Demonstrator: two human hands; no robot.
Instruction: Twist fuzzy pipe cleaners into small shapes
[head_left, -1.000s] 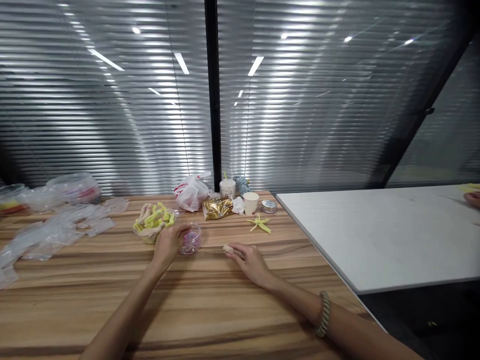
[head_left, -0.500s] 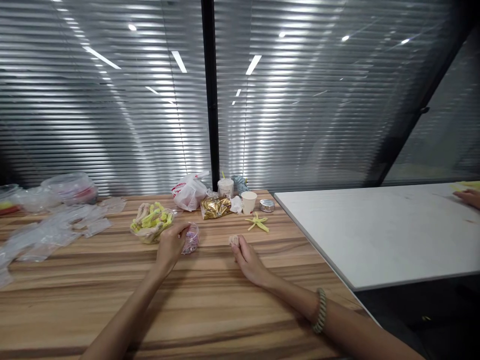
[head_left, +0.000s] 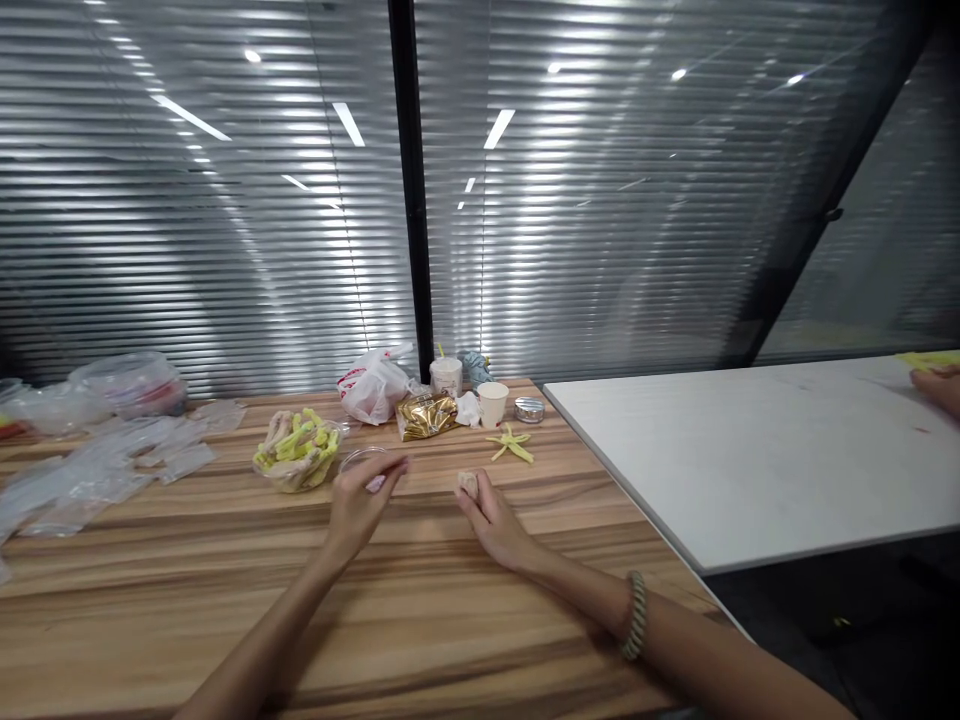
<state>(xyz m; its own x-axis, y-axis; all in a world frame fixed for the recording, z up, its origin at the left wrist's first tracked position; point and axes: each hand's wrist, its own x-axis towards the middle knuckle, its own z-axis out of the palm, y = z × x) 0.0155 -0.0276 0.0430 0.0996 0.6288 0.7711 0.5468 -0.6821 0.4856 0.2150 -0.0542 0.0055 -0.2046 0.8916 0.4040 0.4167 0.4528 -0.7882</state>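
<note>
Left hand (head_left: 361, 505) grips cup (head_left: 358, 459), right (head_left: 495, 525) pinches lump (head_left: 468, 484)

Left hand (head_left: 361, 508): around a small container (head_left: 367, 462), it seems
Right hand (head_left: 491, 525): on a small lump (head_left: 468, 484)
Left of left hand: a bowl (head_left: 296, 468)
Behind right hand: a paper cup (head_left: 493, 405)

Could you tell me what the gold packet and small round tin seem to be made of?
The gold packet looks like glossy metallised foil, given its crinkled, bright highlights. The round tin seems to be polished metal, from its silvery sheen, though plastic cannot be ruled out.
</note>
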